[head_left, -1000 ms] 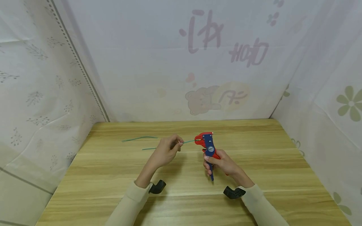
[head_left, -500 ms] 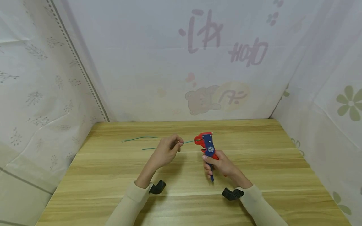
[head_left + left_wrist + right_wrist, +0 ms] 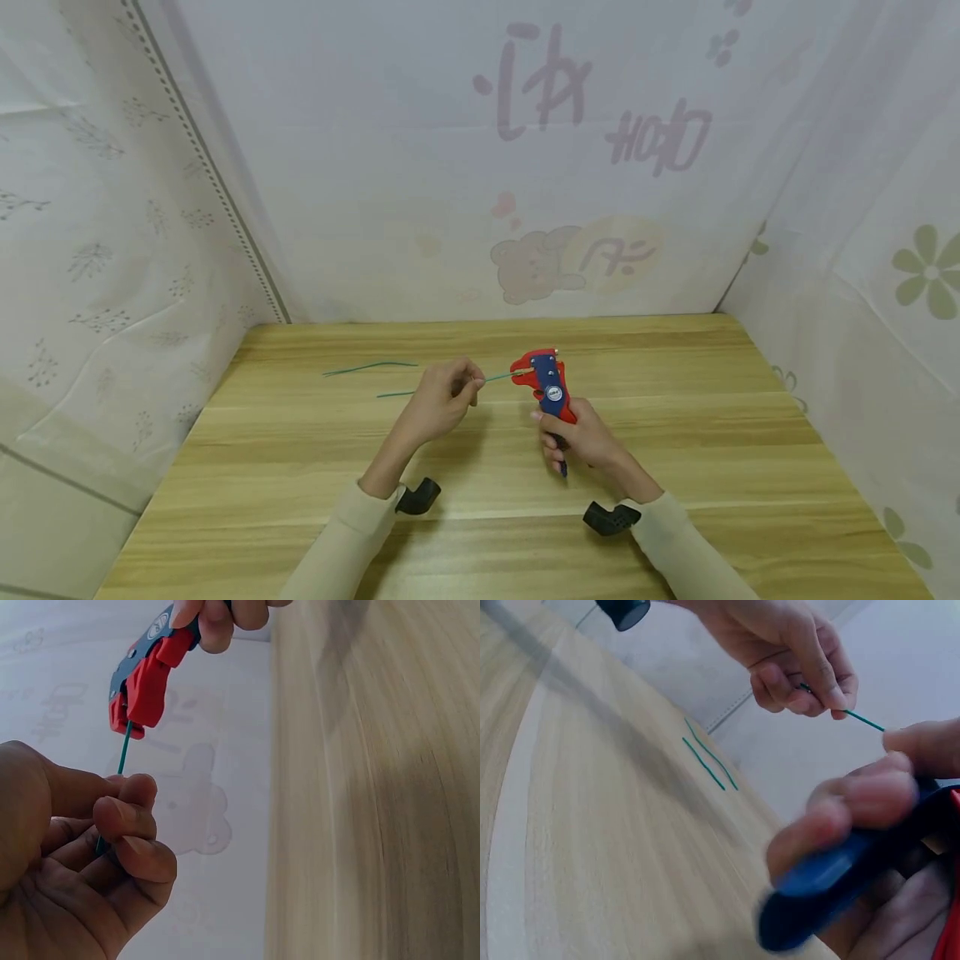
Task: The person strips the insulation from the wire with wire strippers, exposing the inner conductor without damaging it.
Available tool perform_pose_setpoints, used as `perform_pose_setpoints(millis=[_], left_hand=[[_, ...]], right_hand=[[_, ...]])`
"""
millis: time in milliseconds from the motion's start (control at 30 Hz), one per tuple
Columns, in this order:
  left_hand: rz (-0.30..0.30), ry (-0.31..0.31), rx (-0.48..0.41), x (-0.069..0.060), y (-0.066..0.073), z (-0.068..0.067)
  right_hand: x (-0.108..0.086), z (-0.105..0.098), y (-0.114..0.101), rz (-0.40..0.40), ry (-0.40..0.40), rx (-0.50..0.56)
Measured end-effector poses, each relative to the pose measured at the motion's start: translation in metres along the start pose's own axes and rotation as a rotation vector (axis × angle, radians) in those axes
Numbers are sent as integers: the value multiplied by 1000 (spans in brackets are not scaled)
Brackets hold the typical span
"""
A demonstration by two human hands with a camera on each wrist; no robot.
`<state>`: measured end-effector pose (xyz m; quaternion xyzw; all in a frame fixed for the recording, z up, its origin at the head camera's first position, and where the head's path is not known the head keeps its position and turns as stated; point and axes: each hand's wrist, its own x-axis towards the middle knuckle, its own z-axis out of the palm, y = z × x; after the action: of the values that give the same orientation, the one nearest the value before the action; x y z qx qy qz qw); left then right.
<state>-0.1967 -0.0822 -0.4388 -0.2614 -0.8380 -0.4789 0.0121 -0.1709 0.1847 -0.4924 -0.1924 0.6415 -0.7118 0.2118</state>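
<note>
Your left grip (image 3: pixel 444 402) is pinching a green wire (image 3: pixel 498 377) between thumb and fingertips, just left of the tool (image 3: pixel 551 379), with a short tail of it showing among your fingers in the left wrist view. Your right grip (image 3: pixel 585 435) is wrapped round the tool's handles, holding it raised over the desk (image 3: pixel 480 554). The wire runs straight from your left fingertips to the tool's red mouth; how deep its end sits, and whether the jaws bite on it, you cannot tell from here. Expect the wire to be very light and thin, springy enough to stay straight over a short span but apt to bend if pushed from far back, and its smooth coat may slide through a loose pinch. It is best held close to the tool's mouth, firmly but without kinking it. The tool should feel stiff and fairly sturdy, heavier than the wire; low on the handles, where your right grip already sits, looks the sound place to hold it. Farther out, two more green wires lie on the desk, well left of the tool: one slightly curved (image 3: pixel 371 366), the other straighter (image 3: pixel 393 394) and nearer you. The pale cloth (image 3: pixel 390 208) hangs behind the tool, beyond the desk.
</note>
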Motion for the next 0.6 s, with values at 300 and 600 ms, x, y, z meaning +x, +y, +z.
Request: perform_pose_setpoints(millis=[300,600], left_hand=[[-12,-2,2,0,0,-1],[-23,8,10,0,-1,-3]], right_hand=[[0,0,-1,-21,-79,3],[0,-1,-3,-23,-106,17]])
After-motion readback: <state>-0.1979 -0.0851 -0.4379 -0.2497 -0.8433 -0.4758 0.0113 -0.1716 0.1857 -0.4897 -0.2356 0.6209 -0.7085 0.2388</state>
